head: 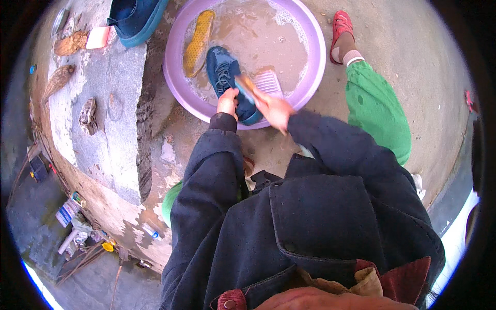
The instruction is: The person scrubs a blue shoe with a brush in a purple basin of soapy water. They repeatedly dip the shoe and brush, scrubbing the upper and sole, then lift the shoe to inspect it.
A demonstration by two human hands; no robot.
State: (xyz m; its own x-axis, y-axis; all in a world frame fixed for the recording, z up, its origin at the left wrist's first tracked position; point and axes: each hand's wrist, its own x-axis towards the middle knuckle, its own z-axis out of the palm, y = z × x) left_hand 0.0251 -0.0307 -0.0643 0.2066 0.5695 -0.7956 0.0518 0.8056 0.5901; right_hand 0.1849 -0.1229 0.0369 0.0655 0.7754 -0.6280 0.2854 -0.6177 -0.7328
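Note:
A dark blue lace-up shoe (221, 64) lies tilted over the near side of a purple plastic basin (322, 64). My left hand (228, 104) grips the shoe at its opening. In my right hand (276, 111) is a scrubbing brush (246, 86), its bristles against the shoe's side; the hand and brush are blurred. Murky, sudsy water (267, 42) fills the basin. A yellow insole (198, 43) rests along the basin's left inner wall. Behind the brush, the ridged washboard part (269, 83) of the basin shows.
At left, a stone slab (116, 155) bears a second blue shoe (144, 23), a pink-white soap bar (97, 37), a brown fibrous scrubber (71, 43) and a crumpled object (88, 116). Litter (73, 232) lies lower left. My right foot wears a red shoe (341, 35).

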